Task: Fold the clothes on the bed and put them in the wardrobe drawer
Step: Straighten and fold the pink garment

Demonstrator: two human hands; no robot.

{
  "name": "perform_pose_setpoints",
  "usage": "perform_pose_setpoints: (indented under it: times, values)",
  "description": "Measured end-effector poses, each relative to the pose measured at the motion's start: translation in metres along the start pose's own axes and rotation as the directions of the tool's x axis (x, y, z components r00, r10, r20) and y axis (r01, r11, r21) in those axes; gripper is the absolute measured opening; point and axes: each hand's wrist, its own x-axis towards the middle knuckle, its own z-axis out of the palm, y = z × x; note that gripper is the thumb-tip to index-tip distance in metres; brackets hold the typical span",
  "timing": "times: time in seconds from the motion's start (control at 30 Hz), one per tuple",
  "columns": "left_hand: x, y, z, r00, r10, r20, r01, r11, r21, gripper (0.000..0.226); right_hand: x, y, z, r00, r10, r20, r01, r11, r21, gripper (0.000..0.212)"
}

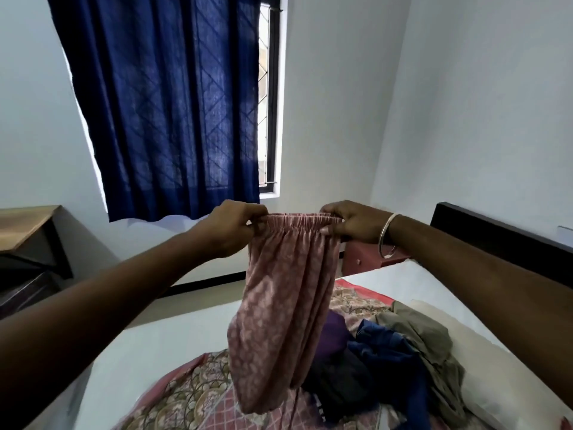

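Both forearms reach forward from the lower corners, raised to about the same height over the bed [148, 346]. Left hand [231, 228] and right hand [356, 223] each have fingers curled, pinching opposite ends of the elastic waistband of pink patterned trousers [279, 305], stretching it level between them. Legs of the trousers hang straight down, clear of the bed. Right of them a pile of clothes [387, 352] lies on the bedspread
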Motion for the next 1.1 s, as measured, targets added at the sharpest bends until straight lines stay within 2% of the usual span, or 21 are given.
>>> perform_pose_setpoints:
  times: [0.03, 0.1, 0.17, 0.2, 0.23, 0.27, 0.3, 0.33, 0.4, 0.5, 0.57, 0.6, 0.7, 0.77, 0.87, 0.93, 0.97, 1.03, 1.1]
  values:
    - [-0.004, 0.000, -0.002, 1.000, 0.023, 0.008, -0.023, 0.997, 0.075, 0.012, 0.004, 0.001, 0.006, 1.000, 0.031, 0.007, -0.031, 0.997, 0.067, 0.011]
    - [-0.012, -0.003, 0.002, 0.999, 0.041, 0.027, -0.046, 0.978, 0.204, 0.026, 0.012, 0.004, 0.019, 0.994, 0.070, 0.079, -0.081, 0.986, 0.145, 0.004]
    - [-0.017, -0.008, 0.008, 0.999, -0.032, 0.015, 0.029, 0.980, 0.196, 0.029, 0.019, 0.006, 0.026, 0.981, 0.086, 0.175, -0.122, 0.970, 0.210, 0.007]
    - [-0.018, -0.009, 0.008, 0.992, -0.123, 0.029, 0.121, 0.990, 0.066, 0.027, 0.022, 0.008, 0.027, 0.968, 0.091, 0.235, -0.156, 0.948, 0.277, 0.010]
    - [-0.019, -0.014, 0.006, 0.972, -0.219, 0.089, 0.229, 0.964, -0.136, 0.024, 0.026, 0.010, 0.029, 0.950, 0.092, 0.299, -0.198, 0.916, 0.348, 0.014]
    - [-0.019, -0.019, 0.002, 0.938, -0.274, 0.215, 0.334, 0.882, -0.332, 0.022, 0.032, 0.014, 0.029, 0.936, 0.093, 0.339, -0.235, 0.883, 0.407, 0.020]
    - [-0.020, -0.024, -0.002, 0.894, -0.274, 0.354, 0.421, 0.784, -0.456, 0.019, 0.037, 0.018, 0.031, 0.928, 0.098, 0.360, -0.263, 0.857, 0.443, 0.026]
    - [-0.022, -0.031, -0.005, 0.853, -0.253, 0.457, 0.482, 0.720, -0.499, 0.019, 0.045, 0.023, 0.036, 0.923, 0.110, 0.369, -0.284, 0.841, 0.461, 0.030]
    - [-0.023, -0.046, -0.002, 0.811, -0.286, 0.510, 0.537, 0.711, -0.454, 0.019, 0.058, 0.031, 0.047, 0.927, 0.144, 0.346, -0.299, 0.839, 0.455, 0.024]
    - [-0.023, -0.062, 0.022, 0.809, -0.456, 0.369, 0.549, 0.812, -0.199, 0.013, 0.071, 0.037, 0.073, 0.940, 0.200, 0.278, -0.283, 0.910, 0.302, 0.009]
    - [-0.021, -0.068, 0.041, 0.844, -0.488, 0.222, 0.514, 0.854, -0.078, 0.011, 0.083, 0.045, 0.090, 0.964, 0.217, 0.151, -0.246, 0.946, 0.210, 0.008]
    - [-0.020, -0.070, 0.049, 0.856, -0.495, 0.149, 0.508, 0.858, -0.073, 0.009, 0.089, 0.049, 0.099, 0.973, 0.217, 0.075, -0.228, 0.953, 0.198, 0.009]
    - [-0.021, -0.076, 0.069, 0.852, -0.522, -0.040, 0.510, 0.845, -0.162, 0.009, 0.104, 0.058, 0.117, 0.979, 0.140, -0.151, -0.104, 0.970, 0.221, 0.015]
    - [-0.029, -0.079, 0.079, 0.844, -0.523, -0.118, 0.466, 0.825, -0.320, 0.011, 0.102, 0.061, 0.125, 0.964, 0.036, -0.263, 0.014, 0.982, 0.186, 0.011]
    - [-0.055, -0.078, 0.090, 0.875, -0.471, -0.114, 0.340, 0.765, -0.546, 0.020, 0.085, 0.068, 0.139, 0.951, -0.086, -0.296, 0.147, 0.971, 0.191, 0.009]
    - [-0.084, -0.079, 0.107, 0.886, -0.464, -0.019, 0.351, 0.695, -0.628, 0.019, 0.061, 0.081, 0.160, 0.966, -0.136, -0.219, 0.193, 0.943, 0.270, 0.013]
    - [-0.102, -0.081, 0.118, 0.878, -0.473, 0.067, 0.401, 0.652, -0.643, 0.022, 0.048, 0.091, 0.174, 0.977, -0.153, -0.149, 0.193, 0.929, 0.315, 0.014]
    - [-0.141, -0.083, 0.148, 0.853, -0.436, 0.287, 0.510, 0.580, -0.635, 0.019, 0.016, 0.115, 0.212, 0.992, -0.125, 0.024, 0.106, 0.916, 0.386, 0.015]
    - [-0.181, -0.079, 0.186, 0.771, -0.391, 0.502, 0.636, 0.511, -0.579, 0.027, -0.021, 0.144, 0.259, 0.986, -0.014, 0.169, -0.054, 0.919, 0.391, 0.016]
